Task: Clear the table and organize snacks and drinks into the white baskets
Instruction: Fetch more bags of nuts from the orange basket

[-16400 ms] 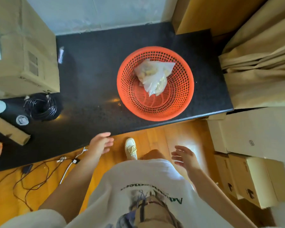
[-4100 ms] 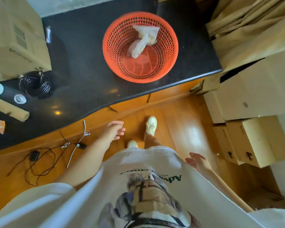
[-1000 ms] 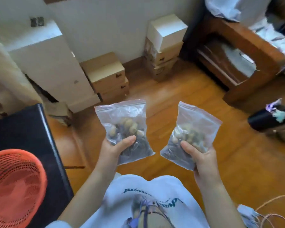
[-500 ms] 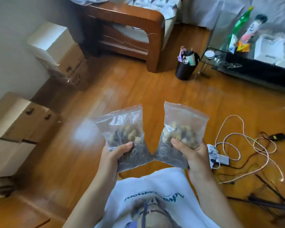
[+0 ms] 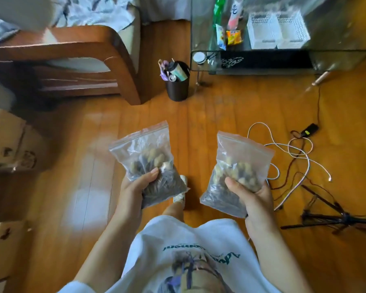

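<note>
My left hand (image 5: 135, 187) grips a clear zip bag of nuts (image 5: 146, 153) from below, thumb across its front. My right hand (image 5: 254, 197) grips a second clear zip bag of nuts (image 5: 239, 163) the same way. Both bags are held upright at waist height over the wooden floor. Ahead at the top right stands a glass table (image 5: 201, 28) bearing two white baskets (image 5: 277, 30) side by side, a green bottle (image 5: 218, 9), a pink-labelled bottle (image 5: 234, 15) and two small snack packets (image 5: 230, 38).
A black bin (image 5: 177, 87) full of rubbish stands left of the glass table. A wooden armchair (image 5: 97, 60) fills the upper left. Cardboard boxes (image 5: 6, 144) line the left edge. White and dark cables (image 5: 292, 153) and a folded tripod (image 5: 336, 216) lie on the floor at right.
Since the orange basket on the black counter, I have picked up two nut bags and turned around. The glass table and baskets have come nearer and more central.
</note>
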A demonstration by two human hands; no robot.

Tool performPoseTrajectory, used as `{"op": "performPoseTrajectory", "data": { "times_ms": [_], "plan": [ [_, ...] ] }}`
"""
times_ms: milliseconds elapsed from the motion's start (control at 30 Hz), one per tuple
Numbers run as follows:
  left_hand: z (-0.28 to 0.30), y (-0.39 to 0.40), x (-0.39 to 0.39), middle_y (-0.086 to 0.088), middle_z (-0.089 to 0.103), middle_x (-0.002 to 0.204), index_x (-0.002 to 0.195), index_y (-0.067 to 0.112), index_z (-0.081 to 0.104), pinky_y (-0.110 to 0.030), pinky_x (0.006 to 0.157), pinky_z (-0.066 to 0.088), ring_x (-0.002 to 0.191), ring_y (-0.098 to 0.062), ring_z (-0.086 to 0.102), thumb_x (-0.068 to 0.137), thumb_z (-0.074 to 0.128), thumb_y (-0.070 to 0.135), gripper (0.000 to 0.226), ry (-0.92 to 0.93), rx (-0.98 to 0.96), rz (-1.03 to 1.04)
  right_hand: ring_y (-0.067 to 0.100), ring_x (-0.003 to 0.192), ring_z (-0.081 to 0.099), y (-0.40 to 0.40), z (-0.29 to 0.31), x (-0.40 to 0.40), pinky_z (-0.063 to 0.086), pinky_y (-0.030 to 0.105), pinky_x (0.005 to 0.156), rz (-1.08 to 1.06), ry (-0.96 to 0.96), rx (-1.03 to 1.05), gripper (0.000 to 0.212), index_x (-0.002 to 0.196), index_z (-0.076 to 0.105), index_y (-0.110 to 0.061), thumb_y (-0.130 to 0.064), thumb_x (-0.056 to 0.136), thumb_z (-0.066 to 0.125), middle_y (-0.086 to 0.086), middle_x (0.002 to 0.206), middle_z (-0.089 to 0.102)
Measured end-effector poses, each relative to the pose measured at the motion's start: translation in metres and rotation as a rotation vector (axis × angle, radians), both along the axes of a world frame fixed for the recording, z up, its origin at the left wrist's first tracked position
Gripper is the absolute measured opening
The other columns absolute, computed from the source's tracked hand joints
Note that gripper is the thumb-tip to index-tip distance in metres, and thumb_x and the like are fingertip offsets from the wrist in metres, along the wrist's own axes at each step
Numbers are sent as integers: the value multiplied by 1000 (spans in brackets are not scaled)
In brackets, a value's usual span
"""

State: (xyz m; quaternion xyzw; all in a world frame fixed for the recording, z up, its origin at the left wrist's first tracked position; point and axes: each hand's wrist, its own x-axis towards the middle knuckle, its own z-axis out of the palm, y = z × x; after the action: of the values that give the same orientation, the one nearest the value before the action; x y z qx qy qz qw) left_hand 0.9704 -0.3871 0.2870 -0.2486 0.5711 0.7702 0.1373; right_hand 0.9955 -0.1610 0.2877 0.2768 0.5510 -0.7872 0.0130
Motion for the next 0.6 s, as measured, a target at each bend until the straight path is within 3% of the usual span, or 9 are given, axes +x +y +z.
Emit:
{"op": "performPoseTrajectory", "data": {
  "times_ms": [67,133,200,300,400,533,600],
  "plan": [
    [2,7,-48,3,75,76,117,5,60,-21,49,53,66,-12,72,56,73,18,64,14,-1,-52,20,93,70,5,1,-36,55,39,85,-48,4,2,63,107,65,-15,-19,46,80,1,94,75],
    [5,13,-95,3,76,79,110,13,65,-22,51,53,69,-13,72,63,69,17,47,53,-6,-104,19,91,70,10,6,-75,55,38,84,-87,6,14,55,102,67,-18,-16,48,78,-1,92,75],
    [13,18,-139,3,75,84,98,24,70,-24,54,54,75,-14,73,66,68,21,33,103,-22,-170,16,88,71,15,13,-111,57,33,81,-110,19,46,46,94,71,-22,-16,49,78,-2,90,76],
    [23,29,-198,3,74,83,93,29,69,-23,55,54,76,-14,72,62,70,29,31,147,-42,-276,14,85,72,26,20,-156,59,26,73,-142,60,76,39,88,74,-27,-17,51,78,-4,87,76],
    [24,45,-247,4,75,80,86,32,72,-23,55,54,73,-13,72,65,69,22,23,136,-40,-332,13,84,72,43,22,-187,58,23,69,-223,57,82,37,88,73,-27,-17,52,77,-4,88,76],
    [17,79,-302,1,76,83,87,28,73,-24,54,54,74,-15,73,68,66,20,22,86,-29,-382,16,84,72,73,15,-217,58,25,69,-324,2,88,38,91,71,-21,-14,54,77,0,88,76],
    [10,102,-327,0,76,84,89,26,72,-25,54,54,75,-16,73,65,69,21,25,44,-14,-402,22,89,71,94,7,-233,58,35,77,-360,-52,95,47,101,69,-17,-14,54,77,5,94,75]
  ]
}}
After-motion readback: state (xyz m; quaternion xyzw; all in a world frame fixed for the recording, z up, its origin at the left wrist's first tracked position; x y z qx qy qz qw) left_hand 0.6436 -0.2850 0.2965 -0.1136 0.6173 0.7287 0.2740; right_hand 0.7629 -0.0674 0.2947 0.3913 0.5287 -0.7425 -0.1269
